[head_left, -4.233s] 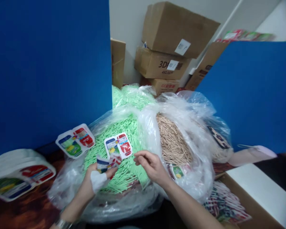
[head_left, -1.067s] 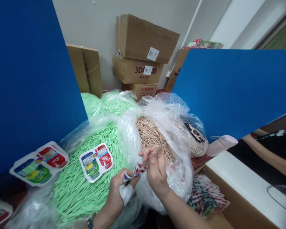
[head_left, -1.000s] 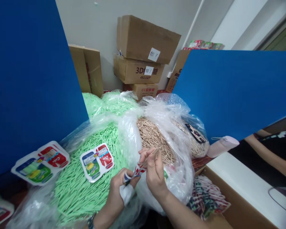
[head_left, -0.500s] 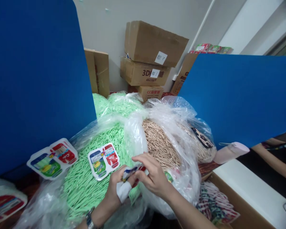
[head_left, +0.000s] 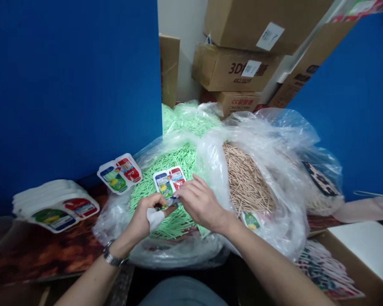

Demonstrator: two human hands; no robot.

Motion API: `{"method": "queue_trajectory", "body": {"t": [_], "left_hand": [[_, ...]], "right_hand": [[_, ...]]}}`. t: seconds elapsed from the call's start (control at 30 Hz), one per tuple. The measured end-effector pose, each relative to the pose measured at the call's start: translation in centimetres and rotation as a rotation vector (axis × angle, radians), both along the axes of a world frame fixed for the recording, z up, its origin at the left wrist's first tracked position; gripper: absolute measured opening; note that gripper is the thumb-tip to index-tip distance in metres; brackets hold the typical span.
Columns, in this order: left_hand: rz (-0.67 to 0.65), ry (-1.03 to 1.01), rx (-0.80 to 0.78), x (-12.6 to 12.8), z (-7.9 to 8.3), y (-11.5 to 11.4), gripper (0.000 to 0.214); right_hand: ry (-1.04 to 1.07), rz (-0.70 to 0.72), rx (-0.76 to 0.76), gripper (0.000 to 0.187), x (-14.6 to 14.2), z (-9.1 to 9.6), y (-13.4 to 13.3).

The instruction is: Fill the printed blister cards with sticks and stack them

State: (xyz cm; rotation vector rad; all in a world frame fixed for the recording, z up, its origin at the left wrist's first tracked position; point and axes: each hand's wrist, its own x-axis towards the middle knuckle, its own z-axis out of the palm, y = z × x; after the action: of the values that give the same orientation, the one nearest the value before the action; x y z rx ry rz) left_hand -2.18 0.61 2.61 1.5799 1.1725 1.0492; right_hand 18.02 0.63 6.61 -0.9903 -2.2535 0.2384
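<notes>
The cardboard boxes stacked against the wall carry the only print that reads: the middle box (head_left: 232, 70) shows a big dark "3D" beside a white sticker, the low box (head_left: 239, 102) under it has "CC" in reddish letters, and the top box (head_left: 242, 21) bears a white label too small to read. On the worktop (head_left: 35, 255), a dark reddish patterned surface, the left hand (head_left: 145, 214), with a white wrap on its thumb and a watch (head_left: 110, 257) at the wrist, has its grip clenched on a small packet (head_left: 166, 205). The packet is white with blue, red and green print, mostly hidden by the fingers. The right hand (head_left: 199, 202) meets it from the other side and seems to pinch its upper edge with the fingertips. Both hands hover just over a clear bag of green sticks (head_left: 178, 159). On those sticks, touching the hands' far side, lies a flat printed pack (head_left: 169, 180) with blue, green and red panels. A second pack (head_left: 119, 173) like it rests at the bag's left edge, and a stack of packs (head_left: 54, 206) sits further left below the blue partition (head_left: 70, 85). Just right of the hands, a second bag holds tan wooden sticks (head_left: 245, 182).
</notes>
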Motion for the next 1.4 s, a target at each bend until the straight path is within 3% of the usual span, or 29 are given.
{"method": "queue_trajectory", "body": {"t": [0.13,0.2,0.3,0.43,0.63,0.8,1.13,1.3,1.4], "left_hand": [[0.155,0.009,-0.062,-2.5,0.0,-0.5,0.027],[0.208,0.029,-0.071,-3.6,0.1,-0.7,0.029],[0.233,0.056,-0.034,-4.3,0.2,-0.9,0.03],[0.212,0.045,-0.03,-4.0,0.0,-1.0,0.03],[0.168,-0.009,-0.067,-3.6,-0.4,-1.2,0.027],[0.146,0.03,-0.068,-3.4,-0.3,-1.2,0.029],[0.16,0.06,-0.056,-3.0,-0.8,-1.0,0.031],[0.203,0.063,-0.029,-3.1,-0.9,-0.6,0.033],[0.241,0.049,-0.024,-3.1,-1.3,-0.1,0.032]], "right_hand": [[0.181,-0.207,0.045,0.028,-1.1,-3.3,-1.3],[-0.05,-0.137,-0.055,0.016,-2.0,-6.0,-2.0],[-0.517,-0.073,-0.165,0.033,-3.7,-9.8,-3.2],[-0.714,-0.086,-0.186,0.044,-4.8,-12.2,-4.0],[-0.767,-0.06,-0.216,0.034,-4.1,-12.3,-3.3],[-0.819,0.031,-0.136,0.004,-3.5,-12.3,-3.0],[-0.825,0.145,0.077,0.009,-3.3,-13.6,-2.6],[-0.796,0.087,0.051,0.009,-3.1,-12.9,-2.2],[-0.76,0.052,-0.052,0.012,-3.1,-11.8,-1.8]]}}
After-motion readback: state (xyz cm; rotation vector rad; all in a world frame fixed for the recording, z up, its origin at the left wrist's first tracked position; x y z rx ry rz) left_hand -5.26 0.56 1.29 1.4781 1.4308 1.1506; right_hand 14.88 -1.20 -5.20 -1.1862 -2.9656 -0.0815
